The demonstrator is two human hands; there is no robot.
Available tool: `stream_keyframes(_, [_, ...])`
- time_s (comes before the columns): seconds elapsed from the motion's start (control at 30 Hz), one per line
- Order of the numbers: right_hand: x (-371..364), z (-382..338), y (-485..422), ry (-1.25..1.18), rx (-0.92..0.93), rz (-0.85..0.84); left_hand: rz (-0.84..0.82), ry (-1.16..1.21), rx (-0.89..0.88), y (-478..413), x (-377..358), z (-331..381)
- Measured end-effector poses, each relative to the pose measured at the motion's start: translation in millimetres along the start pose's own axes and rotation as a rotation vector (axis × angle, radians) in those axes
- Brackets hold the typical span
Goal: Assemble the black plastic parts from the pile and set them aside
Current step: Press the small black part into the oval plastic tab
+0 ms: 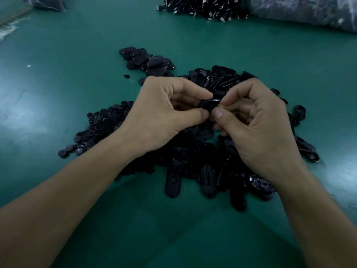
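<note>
- The left hand [160, 113] and the right hand [257, 120] are both bare.
- The left forearm [77, 180] and the right forearm [309, 200] are bare up to the edge of the view.
- The thumbnail [218, 113] of the right hand is cut short, with a rounded edge.
- Knuckles stand out clearly on both hands.

the work surface is a smooth green table top [58, 97] with soft patches of pale glare. a heap of black cables with metal plugs [202, 8] lies at the far edge, beside a clear plastic bag [309, 10]. a second bag [46, 2] lies far left.
</note>
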State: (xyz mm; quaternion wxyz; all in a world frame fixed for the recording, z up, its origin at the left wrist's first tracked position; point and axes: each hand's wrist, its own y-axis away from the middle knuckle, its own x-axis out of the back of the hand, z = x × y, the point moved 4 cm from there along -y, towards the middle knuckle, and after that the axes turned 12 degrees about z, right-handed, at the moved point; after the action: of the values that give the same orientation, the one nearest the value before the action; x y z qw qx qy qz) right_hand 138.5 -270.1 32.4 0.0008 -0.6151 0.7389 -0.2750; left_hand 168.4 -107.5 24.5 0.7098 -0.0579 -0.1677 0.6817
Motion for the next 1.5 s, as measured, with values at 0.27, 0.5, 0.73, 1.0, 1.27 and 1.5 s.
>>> stream_keyframes(0.27, [0,-3,2,0.146,0.063,-0.005,-0.042,-0.051,-0.038,1,-3,0])
stream_keyframes(0.5, [-3,0,4,0.232,0.055,0.033,-0.058,-0.187,-0.119,4,-8,-1])
stream_keyframes(0.73, [-8,-3,9,0.288,0.034,-0.050,-0.011,-0.329,-0.214,8,-7,2])
stream_keyframes(1.0, [-1,2,4,0.305,0.092,0.028,0.016,-0.244,-0.103,5,-8,-4])
stream_keyframes(1.27, [1,10,0,0.008,-0.074,-0.039,-0.059,0.067,0.139,-1,-3,-5])
stream_keyframes(1.5, [2,10,-1,-0.120,-0.143,-0.058,-0.071,0.083,0.142,-2,-2,-5])
